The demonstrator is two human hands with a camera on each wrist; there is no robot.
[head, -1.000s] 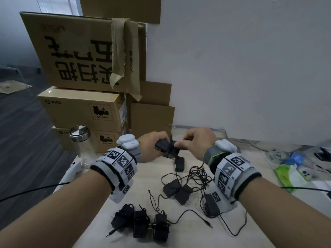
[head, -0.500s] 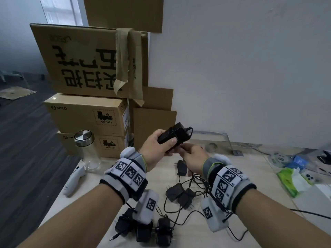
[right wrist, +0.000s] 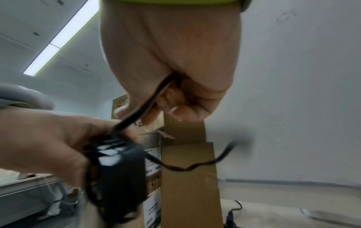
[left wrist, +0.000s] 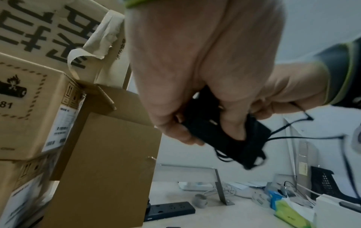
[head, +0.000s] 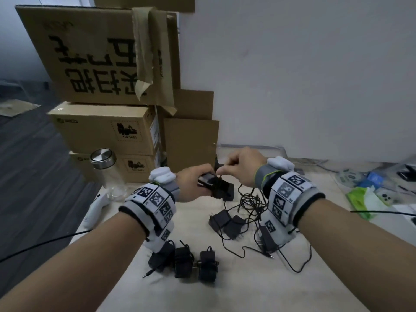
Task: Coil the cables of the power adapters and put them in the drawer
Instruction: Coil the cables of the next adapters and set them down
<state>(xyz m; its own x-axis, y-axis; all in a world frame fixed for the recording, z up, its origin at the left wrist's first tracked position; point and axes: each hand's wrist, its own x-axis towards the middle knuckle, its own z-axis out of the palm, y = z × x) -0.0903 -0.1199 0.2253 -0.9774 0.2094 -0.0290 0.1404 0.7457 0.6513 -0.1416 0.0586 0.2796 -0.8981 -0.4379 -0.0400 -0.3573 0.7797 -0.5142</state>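
Note:
My left hand [head: 193, 183] grips a black power adapter [head: 217, 186] above the desk, with several turns of its thin cable wound round the body [left wrist: 252, 148]. My right hand [head: 240, 166] pinches that cable [right wrist: 144, 108] just above the adapter, and the cable runs taut from the fingers down to the block [right wrist: 121, 177]. Three adapters with coiled cables [head: 186, 262] lie in a row near the front edge. Several more adapters [head: 227, 222] lie in the middle of the desk among a tangle of loose cables [head: 252, 203]. No drawer shows in any view.
Stacked cardboard boxes [head: 101, 129] stand at the back left against the wall. A glass bottle with a steel lid [head: 108, 174] and a white controller [head: 94, 210] sit at the desk's left edge. A tissue pack [head: 364, 201] and small items lie at right; a power strip [left wrist: 171, 209] lies behind.
Both hands came down from chest height to just above the desk. The adapter turned in my left hand, and my right hand moved from under it to above it, holding the cable.

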